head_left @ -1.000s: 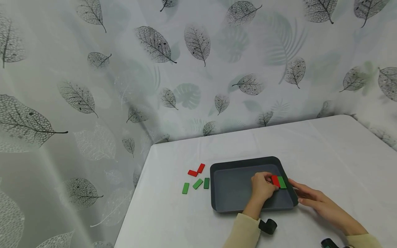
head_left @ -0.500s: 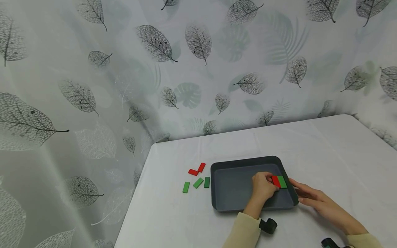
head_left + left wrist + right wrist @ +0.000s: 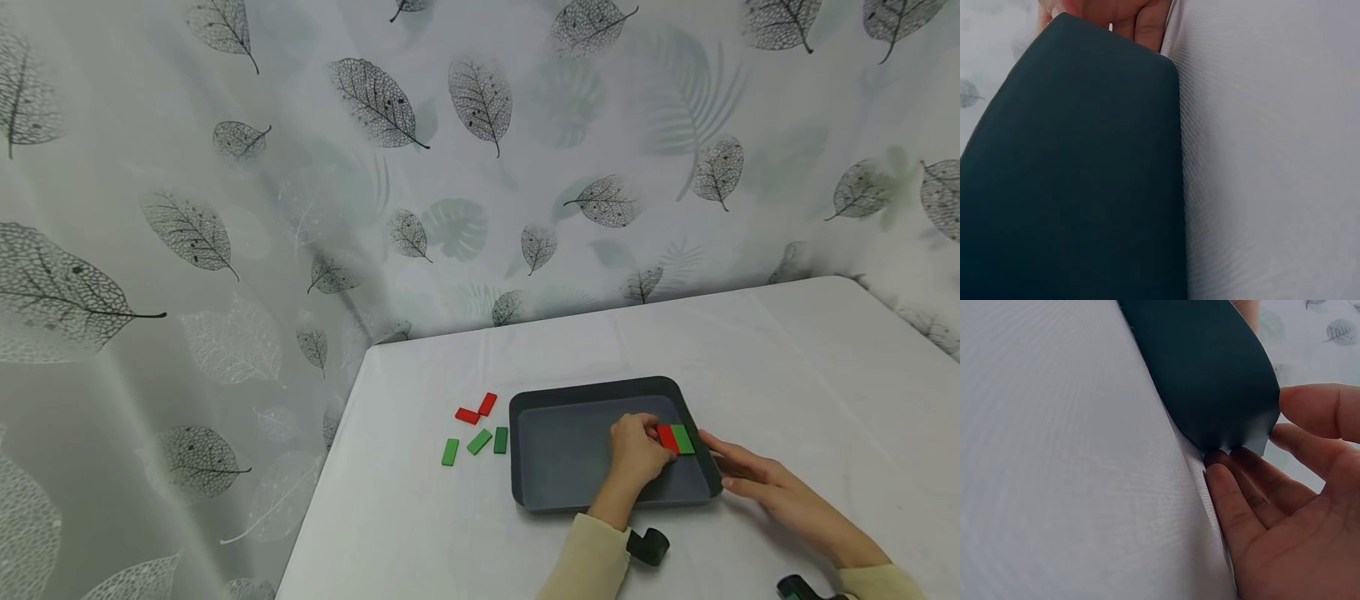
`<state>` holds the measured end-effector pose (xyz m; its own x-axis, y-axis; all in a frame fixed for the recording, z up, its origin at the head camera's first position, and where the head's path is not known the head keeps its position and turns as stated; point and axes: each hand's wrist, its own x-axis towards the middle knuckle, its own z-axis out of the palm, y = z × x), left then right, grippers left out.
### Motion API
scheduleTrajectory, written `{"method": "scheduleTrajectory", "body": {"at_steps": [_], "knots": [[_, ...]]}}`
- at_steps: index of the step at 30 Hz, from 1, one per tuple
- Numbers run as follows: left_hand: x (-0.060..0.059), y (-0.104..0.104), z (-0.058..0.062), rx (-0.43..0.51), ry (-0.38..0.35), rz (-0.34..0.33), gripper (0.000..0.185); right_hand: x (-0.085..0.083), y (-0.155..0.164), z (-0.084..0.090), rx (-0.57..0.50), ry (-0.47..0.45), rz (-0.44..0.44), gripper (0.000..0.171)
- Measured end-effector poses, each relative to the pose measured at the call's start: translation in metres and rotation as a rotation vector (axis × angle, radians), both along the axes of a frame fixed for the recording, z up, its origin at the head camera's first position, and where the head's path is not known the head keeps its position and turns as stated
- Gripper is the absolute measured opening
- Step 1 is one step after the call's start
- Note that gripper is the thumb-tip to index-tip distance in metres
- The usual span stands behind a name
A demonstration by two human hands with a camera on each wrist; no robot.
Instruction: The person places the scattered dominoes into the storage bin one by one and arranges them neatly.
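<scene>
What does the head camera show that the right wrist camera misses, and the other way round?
Only the head view shows the red block and green block side by side in the tray, the left hand touching the red one, and loose blocks on the table. Only the right wrist view shows the fingers against the tray's corner up close. Both show the dark tray and the right hand.

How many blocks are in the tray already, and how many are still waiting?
Done: a green block lies in the dark tray. In hand: the left hand holds a red block beside it; the right hand steadies the tray's edge. Left: two red blocks and three green blocks on the table.
</scene>
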<state>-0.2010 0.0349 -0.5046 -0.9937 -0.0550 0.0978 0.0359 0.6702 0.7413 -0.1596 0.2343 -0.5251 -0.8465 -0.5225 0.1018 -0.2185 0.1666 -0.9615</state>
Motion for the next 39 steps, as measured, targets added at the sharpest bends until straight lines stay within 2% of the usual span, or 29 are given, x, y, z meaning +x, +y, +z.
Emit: {"method": "scheduleTrajectory", "body": {"at_steps": [3,5,10,12,14,17,20,24,29,33,39], "knots": [[0.001,-0.003,0.003,0.013,0.027,0.000,0.044,0.000,0.000,-0.001,-0.013,-0.008,0.007,0.054],[0.003,-0.008,0.009,0.049,0.066,-0.018,0.044,-0.001,0.001,-0.001,-0.013,-0.021,0.011,0.054],[0.008,-0.036,0.041,0.084,0.281,-0.145,0.044,-0.003,0.000,0.001,0.020,-0.066,-0.008,0.056],[0.010,-0.055,0.056,0.104,0.375,-0.197,0.043,-0.003,-0.001,0.002,0.030,-0.082,-0.019,0.057],[0.012,-0.078,0.069,0.148,0.436,-0.232,0.043,-0.003,-0.001,0.002,0.043,-0.081,-0.026,0.058],[0.016,-0.117,0.085,0.247,0.465,-0.240,0.043,-0.004,0.001,-0.001,0.061,-0.055,-0.030,0.057],[0.020,-0.161,0.093,0.310,0.448,-0.203,0.044,-0.005,0.002,-0.004,0.076,-0.039,-0.031,0.056],[0.025,-0.221,0.087,0.378,0.360,-0.116,0.048,-0.005,0.003,-0.005,0.071,-0.042,-0.030,0.055],[0.030,-0.281,0.061,0.445,0.190,0.010,0.052,-0.004,0.003,-0.003,0.053,-0.045,-0.028,0.055],[0.033,-0.308,0.037,0.445,0.091,0.069,0.054,-0.004,0.002,-0.003,0.052,-0.042,-0.028,0.055],[0.032,-0.325,0.010,0.470,-0.061,0.059,0.064,-0.005,0.003,-0.004,0.071,-0.056,-0.038,0.055]]}}
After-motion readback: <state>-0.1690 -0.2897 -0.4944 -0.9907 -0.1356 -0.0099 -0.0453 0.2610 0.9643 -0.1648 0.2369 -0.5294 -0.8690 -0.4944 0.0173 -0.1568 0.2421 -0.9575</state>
